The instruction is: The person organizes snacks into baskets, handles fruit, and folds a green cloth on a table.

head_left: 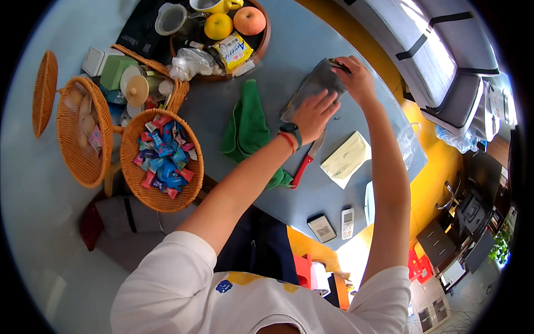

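A dark, flat, translucent plastic bag or pouch (309, 89) lies on the grey table. My left hand (315, 115) rests on its near part, palm down with fingers spread. At its far right end, my right hand (354, 79) pinches the top edge between thumb and fingers; what is inside the bag cannot be told. Just below my left hand is a knife with a red handle (301, 172), its blade tip close to my wrist. A crumpled green cloth (248, 125) lies to the left, partly under my left forearm. Right of the knife is a pale yellow paper packet (347, 159).
Wicker basket of wrapped candies (199, 175) and jars stand at left. A round tray (263, 46) holds an apple, a citrus fruit and a yellow cup. A phone-like device (321, 228), a white remote control (347, 223) and a clear plastic bag (406, 144) lie near the table's edges.
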### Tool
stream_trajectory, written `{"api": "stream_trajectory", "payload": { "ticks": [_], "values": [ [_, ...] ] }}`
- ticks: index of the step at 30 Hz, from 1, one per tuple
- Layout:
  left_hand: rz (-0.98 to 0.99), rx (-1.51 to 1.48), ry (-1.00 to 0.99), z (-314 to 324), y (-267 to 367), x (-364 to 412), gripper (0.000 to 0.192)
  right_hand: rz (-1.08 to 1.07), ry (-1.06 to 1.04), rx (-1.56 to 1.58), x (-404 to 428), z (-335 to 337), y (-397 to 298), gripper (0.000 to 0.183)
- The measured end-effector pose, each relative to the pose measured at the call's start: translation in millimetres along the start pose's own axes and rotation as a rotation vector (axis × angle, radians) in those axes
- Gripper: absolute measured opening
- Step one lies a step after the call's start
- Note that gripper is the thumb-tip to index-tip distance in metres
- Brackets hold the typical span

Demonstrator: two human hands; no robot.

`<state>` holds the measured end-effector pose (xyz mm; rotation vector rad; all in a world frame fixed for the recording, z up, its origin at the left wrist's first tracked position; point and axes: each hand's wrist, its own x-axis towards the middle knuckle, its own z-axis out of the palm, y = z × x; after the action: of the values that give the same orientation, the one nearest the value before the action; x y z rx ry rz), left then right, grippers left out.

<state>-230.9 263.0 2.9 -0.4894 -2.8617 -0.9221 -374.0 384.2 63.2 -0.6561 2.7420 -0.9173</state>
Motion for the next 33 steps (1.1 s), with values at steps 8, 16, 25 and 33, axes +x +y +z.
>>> {"api": "stream_trajectory", "payload": {
  "ticks": [8, 16, 25, 33],
  "values": [
    [-0.13, 0.239, -0.027, -5.2, -22.1, 14.7, 0.048, 0.473, 0.146, 0.861, -51.6, 56.8, 26.9, 0.02],
    [-0.081, 0.257, -0.169, -4.3, -47.9, 5.6, 0.065, 0.518, 0.392, 0.864, -29.2, 50.1, 77.4, 0.037],
    [-0.047, 0.171, -0.131, -2.3, -54.3, 7.9, 0.061, 0.705, 0.45, 1.241, -19.2, 49.1, 61.6, 0.037],
    [-0.539, -0.326, 0.178, 0.8, -68.1, 28.9, 0.038, 0.625, 0.469, 0.158, -87.3, 93.7, 11.2, 0.038]
  ]
}}
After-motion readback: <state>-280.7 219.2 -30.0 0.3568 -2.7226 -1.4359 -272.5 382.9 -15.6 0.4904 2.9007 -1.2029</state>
